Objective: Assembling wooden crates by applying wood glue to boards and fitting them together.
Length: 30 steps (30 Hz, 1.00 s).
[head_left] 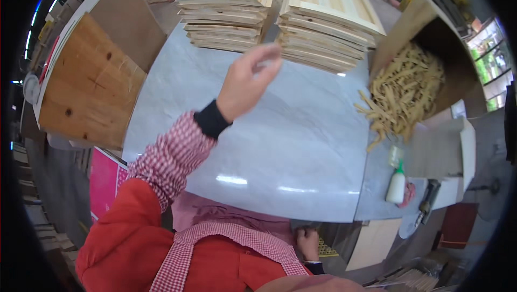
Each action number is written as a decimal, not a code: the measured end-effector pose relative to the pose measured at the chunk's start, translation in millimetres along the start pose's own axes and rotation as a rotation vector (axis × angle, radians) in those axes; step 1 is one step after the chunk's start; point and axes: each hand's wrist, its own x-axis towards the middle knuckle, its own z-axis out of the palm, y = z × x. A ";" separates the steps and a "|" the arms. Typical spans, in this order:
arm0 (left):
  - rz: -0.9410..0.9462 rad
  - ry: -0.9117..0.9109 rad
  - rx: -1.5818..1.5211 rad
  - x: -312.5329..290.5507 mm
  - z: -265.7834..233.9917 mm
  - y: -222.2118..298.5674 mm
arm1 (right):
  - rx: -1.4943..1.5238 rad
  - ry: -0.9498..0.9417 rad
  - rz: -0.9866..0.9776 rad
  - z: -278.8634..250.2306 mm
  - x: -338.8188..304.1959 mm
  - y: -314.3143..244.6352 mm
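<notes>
Over the grey marbled tabletop (258, 125) my left hand (249, 81) reaches forward, thumb and fingers curved with a gap between them and nothing visible in it. Its fingertips are slightly blurred, in front of two stacks of pale wooden panels. The left stack (226, 17) and the right stack (328, 33) stand side by side at the far end of the table. Below the near edge of the table, my right hand (308, 244) is low beside my apron, its fingers curled. A yellow perforated piece (326, 248) lies near it; whatever the fingers hold is hidden.
On the right, a tilted wooden box (401, 25) spills thin wood strips (406, 84) onto the tabletop. A white bottle with a green nozzle (397, 184) and a dark-handled tool (429, 200) are nearer me. Wooden boards (89, 84) stand along the left edge.
</notes>
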 end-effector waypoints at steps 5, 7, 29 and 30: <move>0.170 0.196 0.169 72.5 21.8 -8.3 | 0.467 0.543 -0.517 -110.0 26.7 -129.8; 0.091 0.173 0.257 80.8 28.3 9.1 | 0.440 0.664 -0.677 -161.3 68.3 -165.0; -0.301 0.104 0.465 156.4 39.3 25.8 | 0.316 0.997 -0.588 -296.9 292.3 -322.9; -0.252 0.174 0.566 156.9 42.6 20.4 | 0.331 1.026 -0.595 -294.8 293.2 -324.8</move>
